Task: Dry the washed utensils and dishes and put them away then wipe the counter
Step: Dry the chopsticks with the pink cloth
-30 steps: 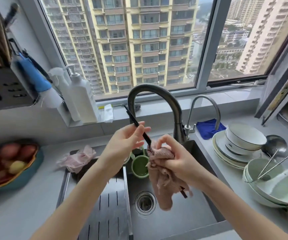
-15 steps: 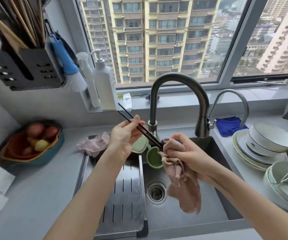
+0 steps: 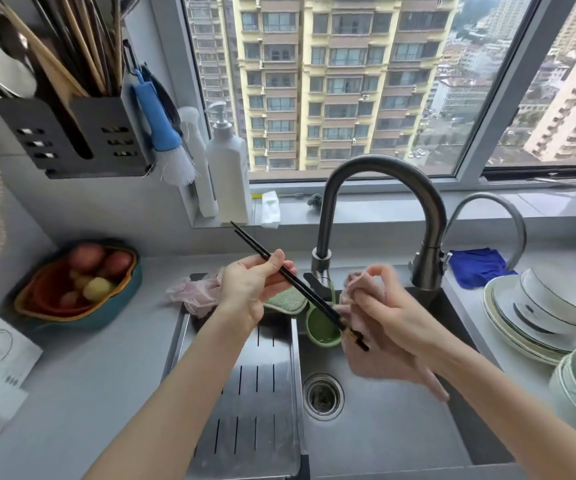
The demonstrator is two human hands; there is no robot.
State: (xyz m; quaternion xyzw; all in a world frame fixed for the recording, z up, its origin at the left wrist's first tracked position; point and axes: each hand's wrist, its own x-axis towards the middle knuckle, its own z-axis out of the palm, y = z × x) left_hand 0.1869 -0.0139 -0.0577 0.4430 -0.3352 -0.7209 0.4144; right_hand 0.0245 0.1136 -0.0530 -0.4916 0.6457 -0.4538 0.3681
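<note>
My left hand (image 3: 251, 289) pinches a pair of black chopsticks (image 3: 310, 294) near their upper half, slanted over the sink (image 3: 383, 427). My right hand (image 3: 383, 317) grips a pink cloth (image 3: 366, 282) bunched beside the chopsticks' lower ends; more cloth hangs below the hand. The chopstick tips poke out just past the cloth. Stacked white plates and bowls (image 3: 543, 310) wait on the counter at the right. A wall-mounted black utensil holder (image 3: 82, 140) with chopsticks and spoons hangs at the upper left.
A dark faucet (image 3: 383, 188) arches right behind my hands. A green cup (image 3: 321, 327) sits in the sink, a drain rack (image 3: 245, 393) to its left. A fruit bowl (image 3: 78, 289), pink gloves (image 3: 193, 292), soap bottles (image 3: 227, 168) and a blue rag (image 3: 477, 268) surround the basin.
The view has swung left and closer. My right hand has slid the cloth down the chopsticks toward their lower ends, which now poke out past it; my left hand keeps its hold.
</note>
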